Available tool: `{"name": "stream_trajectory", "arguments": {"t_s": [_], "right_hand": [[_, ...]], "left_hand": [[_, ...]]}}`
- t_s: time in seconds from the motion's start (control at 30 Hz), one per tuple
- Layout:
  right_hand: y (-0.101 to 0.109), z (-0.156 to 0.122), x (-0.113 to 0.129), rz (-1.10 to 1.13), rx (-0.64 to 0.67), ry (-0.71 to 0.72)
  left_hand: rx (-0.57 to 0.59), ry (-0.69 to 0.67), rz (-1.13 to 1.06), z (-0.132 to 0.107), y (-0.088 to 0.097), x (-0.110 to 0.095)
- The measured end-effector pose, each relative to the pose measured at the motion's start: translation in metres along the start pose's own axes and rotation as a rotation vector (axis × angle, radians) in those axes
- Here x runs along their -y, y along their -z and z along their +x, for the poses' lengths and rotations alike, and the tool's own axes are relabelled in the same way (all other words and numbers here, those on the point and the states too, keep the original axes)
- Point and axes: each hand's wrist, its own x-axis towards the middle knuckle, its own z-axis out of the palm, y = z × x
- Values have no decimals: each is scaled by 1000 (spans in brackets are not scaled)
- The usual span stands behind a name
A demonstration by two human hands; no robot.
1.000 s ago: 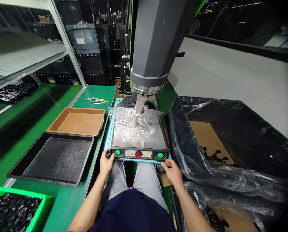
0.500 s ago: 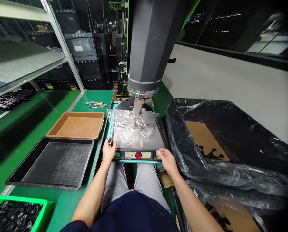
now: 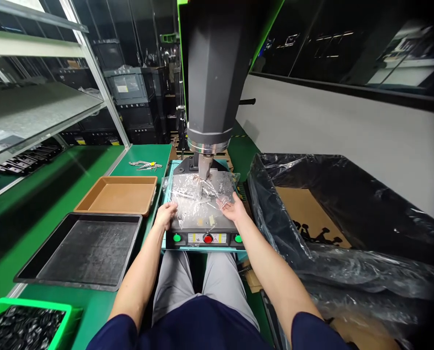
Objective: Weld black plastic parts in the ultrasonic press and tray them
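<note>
A press machine with a big grey head stands over a metal base plate covered by crumpled clear plastic film. The horn tip hangs just above the film. My left hand rests on the plate's left edge, fingers loosely curled at the film's edge. Over the plate's right side my right hand is open, its fingers touching the film. The front panel below my hands carries two green buttons and a red button.
To the left on the green bench lie a brown tray, a black tray and a green bin of black parts. Small tools lie further back. A box lined with black plastic stands on the right.
Both hands left the green buttons on the front panel and moved forward onto the plate and film. The machine's horn has risen off the film. The camera tilted up slightly.
</note>
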Motion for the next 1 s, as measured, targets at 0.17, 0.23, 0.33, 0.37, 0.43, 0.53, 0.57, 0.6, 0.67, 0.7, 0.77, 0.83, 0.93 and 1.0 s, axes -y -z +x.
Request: {"name": "stream_trajectory", "arguments": {"t_s": [0.17, 0.23, 0.33, 0.37, 0.43, 0.53, 0.57, 0.6, 0.67, 0.7, 0.77, 0.83, 0.93, 1.0], "right_hand": [[4, 14, 8, -5, 56, 82], [8, 13, 12, 19, 63, 135], [11, 8, 23, 74, 78, 214], [10, 6, 27, 92, 85, 240], [8, 2, 38, 124, 98, 292], [1, -8, 57, 169, 118, 379], [-1, -14, 62, 183, 127, 410], [-3, -22, 66, 198, 137, 439], [0, -42, 69, 194, 181, 501], [4, -53, 66, 168, 209, 530], [20, -79, 54, 78, 235, 574], [43, -103, 32, -31, 181, 588], [83, -135, -12, -185, -3, 549], [107, -152, -42, -281, -109, 503]], "left_hand": [[91, 79, -195, -26, 12, -7], [161, 154, -257, -41, 11, -3], [228, 280, -296, -61, 5, 10], [233, 315, -306, -65, 2, 15], [208, 344, -308, -68, -3, 20], [81, 222, -287, -63, -2, 8], [34, 150, -281, -60, 1, -1], [-3, 81, -271, -58, 6, -11], [-44, -16, -230, -58, 19, -32], [-46, -37, -200, -62, 27, -41], [-32, -31, -139, -75, 43, -51], [-5, 38, -87, -96, 58, -50], [26, 199, -34, -132, 78, -34], [31, 288, 9, -153, 89, -18]]}}
